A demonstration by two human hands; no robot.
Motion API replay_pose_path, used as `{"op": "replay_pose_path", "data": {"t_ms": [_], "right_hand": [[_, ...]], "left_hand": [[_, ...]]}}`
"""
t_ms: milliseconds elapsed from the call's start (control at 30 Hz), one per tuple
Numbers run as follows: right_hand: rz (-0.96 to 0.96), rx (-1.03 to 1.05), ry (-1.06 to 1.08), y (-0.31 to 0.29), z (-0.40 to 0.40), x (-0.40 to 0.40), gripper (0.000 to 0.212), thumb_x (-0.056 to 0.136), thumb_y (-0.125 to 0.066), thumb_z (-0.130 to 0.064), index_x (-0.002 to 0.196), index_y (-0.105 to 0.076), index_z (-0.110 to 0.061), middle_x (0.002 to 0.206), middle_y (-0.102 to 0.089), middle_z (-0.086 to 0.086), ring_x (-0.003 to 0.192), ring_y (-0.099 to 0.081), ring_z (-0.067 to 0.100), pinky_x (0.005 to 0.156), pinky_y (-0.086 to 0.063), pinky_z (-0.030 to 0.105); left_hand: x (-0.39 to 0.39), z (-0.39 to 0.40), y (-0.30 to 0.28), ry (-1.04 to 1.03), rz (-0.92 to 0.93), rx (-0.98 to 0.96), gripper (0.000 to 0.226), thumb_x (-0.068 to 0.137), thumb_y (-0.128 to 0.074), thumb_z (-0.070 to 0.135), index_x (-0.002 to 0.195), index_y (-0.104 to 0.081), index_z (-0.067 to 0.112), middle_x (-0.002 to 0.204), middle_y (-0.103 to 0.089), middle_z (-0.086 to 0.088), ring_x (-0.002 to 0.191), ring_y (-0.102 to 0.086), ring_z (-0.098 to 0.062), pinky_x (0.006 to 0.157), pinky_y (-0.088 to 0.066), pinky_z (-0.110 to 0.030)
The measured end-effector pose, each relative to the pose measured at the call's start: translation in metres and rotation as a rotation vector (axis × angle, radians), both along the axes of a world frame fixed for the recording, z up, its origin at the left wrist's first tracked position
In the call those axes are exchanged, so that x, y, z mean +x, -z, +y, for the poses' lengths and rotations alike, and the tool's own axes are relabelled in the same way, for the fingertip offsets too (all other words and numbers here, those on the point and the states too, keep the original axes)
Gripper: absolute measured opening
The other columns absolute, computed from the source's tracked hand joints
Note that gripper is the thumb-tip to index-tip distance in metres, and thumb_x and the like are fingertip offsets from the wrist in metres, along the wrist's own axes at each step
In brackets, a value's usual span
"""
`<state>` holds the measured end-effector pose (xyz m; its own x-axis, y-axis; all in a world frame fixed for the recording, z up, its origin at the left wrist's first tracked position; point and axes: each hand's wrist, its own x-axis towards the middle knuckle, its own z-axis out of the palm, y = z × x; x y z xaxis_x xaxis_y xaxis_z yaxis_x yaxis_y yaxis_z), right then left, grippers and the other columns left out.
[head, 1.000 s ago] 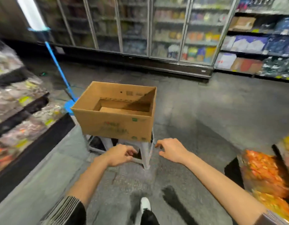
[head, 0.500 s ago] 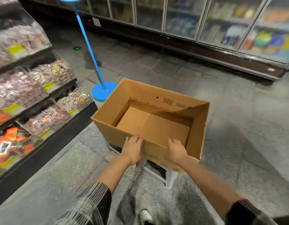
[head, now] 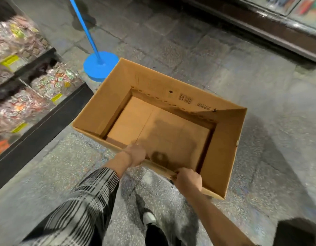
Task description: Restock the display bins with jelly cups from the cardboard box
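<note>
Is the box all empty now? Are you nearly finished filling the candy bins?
Nearly. The cardboard box shows only its bare bottom, no jelly cups, and the display bins on the left look full. The left hand and right hand both grip the box's near edge. What's left is probably just taking the empty box away.

Your left sleeve [head: 86, 197] is black-and-white plaid, ending short of the wrist, forearm bare beyond it. Your left hand [head: 135, 154] and right hand [head: 189, 180] are bare, no gloves. Right forearm bare too. One shoe [head: 149, 218], white toe, under dark trousers [head: 156, 235], probably black; blurry.
</note>
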<state>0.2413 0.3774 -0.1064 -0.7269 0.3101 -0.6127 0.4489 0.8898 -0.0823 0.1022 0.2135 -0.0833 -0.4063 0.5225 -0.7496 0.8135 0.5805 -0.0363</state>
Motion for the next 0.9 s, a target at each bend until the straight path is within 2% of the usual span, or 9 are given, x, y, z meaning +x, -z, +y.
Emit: {"op": "replay_pose_path", "data": {"t_ms": [67,167,233,333,433,500,600,767,900], "right_hand": [[0.01,0.021,-0.018,0.001,0.003,-0.002,0.03,0.093,-0.047,-0.044,0.104,-0.069,-0.028,0.091,-0.071,-0.004,0.08,-0.067,0.019,0.074,-0.057,0.032],[0.028,0.013,-0.064,0.0,0.001,-0.001,0.032,0.094,-0.044,-0.044,0.102,-0.069,-0.026,0.087,-0.07,-0.004,0.077,-0.066,0.019,0.072,-0.057,0.033],[0.024,0.0,-0.086,-0.004,-0.003,0.004,0.032,0.095,-0.045,-0.045,0.101,-0.069,-0.025,0.086,-0.07,-0.005,0.075,-0.066,0.018,0.07,-0.057,0.032],[-0.015,0.002,-0.124,-0.011,-0.002,0.013,0.034,0.096,-0.046,-0.045,0.097,-0.069,-0.02,0.083,-0.068,-0.005,0.075,-0.067,0.018,0.071,-0.057,0.032],[-0.044,0.042,-0.218,-0.023,-0.001,0.018,0.037,0.098,-0.043,-0.046,0.095,-0.066,-0.017,0.085,-0.067,-0.002,0.079,-0.066,0.02,0.069,-0.054,0.031],[-0.009,0.052,-0.293,-0.03,-0.008,0.019,0.036,0.098,-0.041,-0.05,0.095,-0.064,-0.022,0.088,-0.068,-0.005,0.079,-0.066,0.017,0.07,-0.055,0.03],[0.04,0.002,-0.388,-0.03,-0.034,0.013,0.028,0.096,-0.047,-0.047,0.094,-0.066,-0.026,0.087,-0.069,-0.008,0.078,-0.066,0.013,0.076,-0.056,0.031],[0.073,-0.051,-0.645,-0.041,-0.126,-0.007,0.016,0.094,-0.048,-0.025,0.094,-0.064,-0.022,0.09,-0.068,-0.004,0.08,-0.064,0.017,0.075,-0.054,0.031],[0.119,-0.175,-0.806,-0.06,-0.227,-0.014,0.024,0.093,-0.047,-0.028,0.11,-0.063,-0.022,0.103,-0.067,0.001,0.085,-0.059,0.018,0.076,-0.047,0.029]], "left_hand": [[-0.002,0.005,0.0,-0.006,-0.017,-0.027,0.013,0.095,-0.048,0.008,0.091,-0.06,0.006,0.087,-0.059,-0.006,0.075,-0.052,-0.016,0.077,-0.044,-0.027],[0.001,0.003,0.0,-0.014,-0.049,-0.035,0.017,0.094,-0.047,0.003,0.079,-0.051,0.008,0.07,-0.048,-0.002,0.069,-0.055,-0.016,0.064,-0.045,-0.021],[0.008,-0.002,-0.007,-0.032,-0.061,-0.013,0.022,0.094,-0.047,0.002,0.073,-0.047,0.01,0.071,-0.049,-0.001,0.07,-0.056,-0.016,0.065,-0.047,-0.02],[0.025,-0.004,-0.009,-0.122,-0.035,0.081,0.014,0.096,-0.048,0.008,0.084,-0.054,0.01,0.082,-0.056,-0.004,0.073,-0.058,-0.015,0.074,-0.053,-0.023],[0.044,-0.019,-0.014,-0.21,-0.051,0.084,0.026,0.097,-0.049,0.025,0.073,-0.045,0.015,0.075,-0.051,0.002,0.06,-0.05,-0.008,0.056,-0.043,-0.019],[0.056,-0.039,-0.014,-0.22,-0.044,0.185,0.021,0.095,-0.054,0.031,0.082,-0.055,0.015,0.079,-0.058,0.001,0.065,-0.057,-0.012,0.056,-0.044,-0.019],[0.073,-0.081,-0.021,-0.296,-0.016,0.213,0.017,0.096,-0.054,0.019,0.108,-0.06,0.009,0.098,-0.063,-0.004,0.079,-0.059,-0.015,0.076,-0.05,-0.022],[0.098,-0.185,-0.044,-0.43,0.097,0.171,0.02,0.096,-0.05,0.015,0.11,-0.062,0.006,0.109,-0.064,-0.01,0.099,-0.062,-0.025,0.079,-0.047,-0.028],[0.128,-0.299,-0.076,-0.554,0.168,0.157,0.024,0.093,-0.054,0.016,0.115,-0.059,0.01,0.109,-0.066,-0.01,0.102,-0.063,-0.028,0.081,-0.048,-0.034]]}}
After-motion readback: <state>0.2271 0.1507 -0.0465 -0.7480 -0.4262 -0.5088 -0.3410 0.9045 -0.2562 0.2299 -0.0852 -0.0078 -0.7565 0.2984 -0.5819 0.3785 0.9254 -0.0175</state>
